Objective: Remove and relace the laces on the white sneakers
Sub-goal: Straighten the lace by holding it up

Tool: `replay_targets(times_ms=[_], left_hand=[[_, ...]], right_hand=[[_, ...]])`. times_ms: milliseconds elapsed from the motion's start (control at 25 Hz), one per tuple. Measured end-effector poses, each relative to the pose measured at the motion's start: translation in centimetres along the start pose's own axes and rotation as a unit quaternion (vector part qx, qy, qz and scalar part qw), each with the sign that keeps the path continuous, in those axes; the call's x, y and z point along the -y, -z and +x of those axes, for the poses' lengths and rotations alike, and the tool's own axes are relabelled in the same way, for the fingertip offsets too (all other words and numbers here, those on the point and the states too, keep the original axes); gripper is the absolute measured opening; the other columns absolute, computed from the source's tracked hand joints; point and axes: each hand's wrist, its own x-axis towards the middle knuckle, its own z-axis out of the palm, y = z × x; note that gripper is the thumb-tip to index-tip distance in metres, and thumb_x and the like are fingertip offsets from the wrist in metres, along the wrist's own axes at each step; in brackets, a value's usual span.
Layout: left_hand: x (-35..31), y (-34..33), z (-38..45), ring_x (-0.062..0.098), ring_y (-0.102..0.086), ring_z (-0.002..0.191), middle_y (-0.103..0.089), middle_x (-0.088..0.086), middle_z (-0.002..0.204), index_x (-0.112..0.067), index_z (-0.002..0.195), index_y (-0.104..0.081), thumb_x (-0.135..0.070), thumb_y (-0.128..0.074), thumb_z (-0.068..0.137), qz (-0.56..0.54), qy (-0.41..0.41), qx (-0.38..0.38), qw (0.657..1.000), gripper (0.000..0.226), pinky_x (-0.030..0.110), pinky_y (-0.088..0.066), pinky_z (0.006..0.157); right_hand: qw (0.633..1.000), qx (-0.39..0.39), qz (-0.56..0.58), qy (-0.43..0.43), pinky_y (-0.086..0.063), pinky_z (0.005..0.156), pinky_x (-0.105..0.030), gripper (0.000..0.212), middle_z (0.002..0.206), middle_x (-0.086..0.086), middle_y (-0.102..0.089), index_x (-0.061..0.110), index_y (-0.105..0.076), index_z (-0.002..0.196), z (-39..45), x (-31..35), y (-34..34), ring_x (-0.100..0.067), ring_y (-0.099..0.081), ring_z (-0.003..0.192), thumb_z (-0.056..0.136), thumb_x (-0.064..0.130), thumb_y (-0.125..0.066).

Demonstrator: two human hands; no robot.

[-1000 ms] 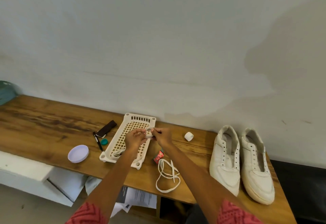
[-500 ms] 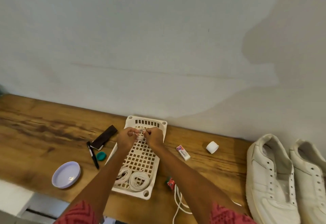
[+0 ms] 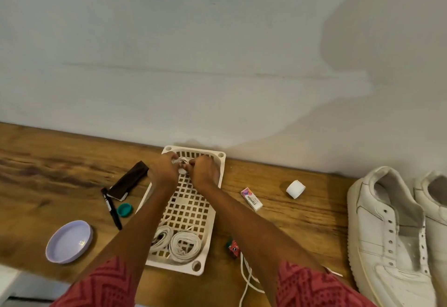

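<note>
Two white sneakers (image 3: 391,231) without laces stand at the table's right end. A cream slotted tray (image 3: 219,169) lies in the middle, with two coiled white laces (image 3: 185,246) at its near end. Over the tray's far end my left hand (image 3: 164,170) and my right hand (image 3: 204,171) meet, both pinching a small bundle of white lace (image 3: 182,164). A loose white lace (image 3: 246,275) trails on the table by my right forearm and hangs over the front edge.
A lilac dish (image 3: 69,241), black marker (image 3: 111,207), teal cap (image 3: 125,210) and dark brown wallet-like strip (image 3: 128,182) lie left of the tray. An eraser box (image 3: 251,198), white tape roll (image 3: 295,188) and red packet (image 3: 232,248) lie to its right. The wall runs close behind.
The camera has come closer and swung left, so the sneakers sit further right. My hands stay together on the lace bundle, now over the tray's far end.
</note>
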Motion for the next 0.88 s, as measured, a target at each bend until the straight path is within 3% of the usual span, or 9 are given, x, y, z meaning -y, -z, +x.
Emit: replay_targets(times_ms=[120,200,320,520,680,800,880], left_hand=[[0.0,1.0,0.1,0.028,-0.060,0.103,-0.065,0.011,0.113,-0.015,0.116,-0.061,-0.026,-0.063,0.089,0.017,0.026,0.028,0.999,0.030,0.034,-0.045,0.078],[-0.1,2.2,0.2,0.028,-0.060,0.105,-0.064,0.011,0.115,-0.015,0.118,-0.062,-0.027,-0.065,0.087,0.010,0.031,0.047,0.998,0.033,0.034,-0.044,0.080],[-0.7,4.3,-0.4,0.028,-0.060,0.105,-0.065,0.010,0.116,-0.013,0.113,-0.065,-0.029,-0.067,0.085,-0.011,0.008,0.056,0.998,0.032,0.037,-0.047,0.085],[-3.3,7.1,-5.9,0.026,-0.061,0.099,-0.068,0.007,0.106,-0.012,0.098,-0.069,-0.020,-0.060,0.090,-0.065,-0.017,0.058,0.996,0.014,0.032,-0.045,0.079],[-5.1,6.6,-12.7,0.025,-0.062,0.097,-0.069,0.006,0.102,-0.012,0.093,-0.070,-0.013,-0.060,0.088,-0.085,-0.063,0.089,0.990,0.011,0.032,-0.046,0.081],[-6.8,5.3,-17.8,0.024,-0.064,0.092,-0.070,0.006,0.099,-0.012,0.094,-0.071,-0.009,-0.062,0.087,-0.111,-0.076,0.144,0.981,0.012,0.030,-0.048,0.078],[-7.5,4.2,-20.4,0.025,-0.066,0.085,-0.071,0.007,0.093,-0.017,0.086,-0.070,-0.008,-0.061,0.086,-0.119,-0.072,0.182,0.973,0.012,0.031,-0.053,0.074]], right_hand=[[1.000,0.004,-0.013,0.006,-0.043,0.064,-0.027,0.030,0.098,-0.013,-0.069,0.003,-0.070,0.100,-0.2,0.6,0.8,-0.024,-0.065,0.090,0.094,0.027,-0.055],[1.000,0.004,0.019,0.021,-0.046,0.064,-0.028,0.030,0.093,-0.014,-0.070,0.002,-0.071,0.094,-0.6,0.5,2.4,-0.023,-0.065,0.082,0.094,0.028,-0.056],[0.993,0.000,0.103,0.050,-0.035,0.051,-0.024,0.031,0.077,-0.010,-0.067,0.002,-0.070,0.083,-2.4,-0.6,6.5,-0.016,-0.055,0.064,0.093,0.029,-0.058],[0.994,-0.018,0.102,0.040,-0.026,0.052,-0.030,0.041,0.053,-0.003,-0.049,0.013,-0.053,0.054,-7.7,-6.2,13.8,-0.013,-0.042,0.052,0.094,0.024,-0.056],[0.999,0.023,0.005,-0.028,-0.028,0.059,-0.023,0.025,0.082,-0.015,-0.065,0.000,-0.071,0.089,-13.4,-11.7,17.4,-0.016,-0.051,0.074,0.093,0.020,-0.056],[0.994,0.081,-0.058,-0.040,-0.035,0.065,-0.018,0.023,0.106,-0.016,-0.068,0.001,-0.068,0.104,-16.9,-14.8,18.2,-0.019,-0.058,0.086,0.090,0.017,-0.059],[0.981,0.123,-0.144,-0.039,-0.044,0.073,-0.025,0.027,0.112,-0.012,-0.065,0.005,-0.063,0.109,-18.9,-16.0,17.9,-0.022,-0.060,0.096,0.089,0.023,-0.059]])
